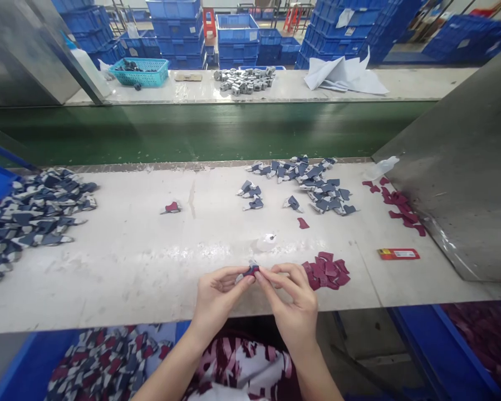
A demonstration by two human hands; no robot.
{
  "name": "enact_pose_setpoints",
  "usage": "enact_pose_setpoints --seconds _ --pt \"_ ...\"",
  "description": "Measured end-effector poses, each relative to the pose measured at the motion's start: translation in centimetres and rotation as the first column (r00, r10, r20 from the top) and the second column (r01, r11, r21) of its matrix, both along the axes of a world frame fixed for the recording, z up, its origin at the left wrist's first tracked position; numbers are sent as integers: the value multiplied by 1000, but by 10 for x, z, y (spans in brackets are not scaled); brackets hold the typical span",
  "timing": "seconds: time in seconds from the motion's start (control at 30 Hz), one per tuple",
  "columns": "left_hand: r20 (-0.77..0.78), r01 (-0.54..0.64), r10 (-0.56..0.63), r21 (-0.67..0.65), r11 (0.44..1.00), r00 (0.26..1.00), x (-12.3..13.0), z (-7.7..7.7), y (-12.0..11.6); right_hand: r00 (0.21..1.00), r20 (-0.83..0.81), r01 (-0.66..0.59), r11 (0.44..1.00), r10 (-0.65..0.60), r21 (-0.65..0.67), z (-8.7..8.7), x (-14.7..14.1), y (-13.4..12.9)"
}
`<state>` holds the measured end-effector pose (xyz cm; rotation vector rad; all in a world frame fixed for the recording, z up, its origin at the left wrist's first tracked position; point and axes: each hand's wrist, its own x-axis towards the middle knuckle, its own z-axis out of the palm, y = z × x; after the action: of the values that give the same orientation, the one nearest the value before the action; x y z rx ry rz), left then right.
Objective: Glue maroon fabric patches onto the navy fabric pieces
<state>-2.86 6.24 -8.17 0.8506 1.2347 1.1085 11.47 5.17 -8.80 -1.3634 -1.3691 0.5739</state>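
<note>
Above the front of the table, my left hand [219, 292] and my right hand [292, 289] pinch one small grey, white and maroon plastic part [250, 271] between thumbs and fingers. Fingertips cover much of it. Just beyond lies a small white bottle [266, 242] with a dark tip. To the right of my right hand is a pile of maroon pieces [328, 272], and one loose maroon piece [303, 223] lies farther back. Grey-and-white parts [325, 186] are heaped behind it. One part with a maroon face [172, 207] sits alone at left centre.
A big heap of grey-and-white parts [45, 206] covers the table's left end. At right are more maroon pieces [401, 206], a red-and-yellow packet [398, 254] and a metal panel [463, 167]. Below the front edge stand blue bins [446, 351]. A green channel [217, 131] runs behind.
</note>
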Motion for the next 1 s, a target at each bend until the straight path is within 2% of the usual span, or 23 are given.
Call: enact_pose_setpoints --seconds 0.07,0.13,0.2,0.27,0.37,0.57,0.8,1.0 --pt "8 32 -32 -20 999 999 -2 4 1 983 -162 -103 986 82 -128 1 5 4" --pt "22 66 -66 -27 997 998 -4 9 2 922 -340 -268 937 183 -223 1 10 8" --pt "50 102 -100 -30 994 994 -7 12 4 843 -466 -404 887 267 -222 2 14 13" --pt "90 126 -123 -27 992 988 -10 15 5 787 -531 -458 874 313 -163 2 14 15" --pt "137 140 -133 -40 989 982 -11 20 5 773 -546 -439 894 324 -90 2 9 15" --pt "102 88 -82 -61 994 991 -5 29 -2 869 -445 -267 962 218 -50 0 -1 4" --pt "86 66 -62 -51 996 994 -6 31 -5 894 -371 -292 954 249 -63 -4 0 0" --pt "49 31 -31 7 1000 998 -2 33 -12 906 -381 -221 974 184 -54 0 -8 -4"
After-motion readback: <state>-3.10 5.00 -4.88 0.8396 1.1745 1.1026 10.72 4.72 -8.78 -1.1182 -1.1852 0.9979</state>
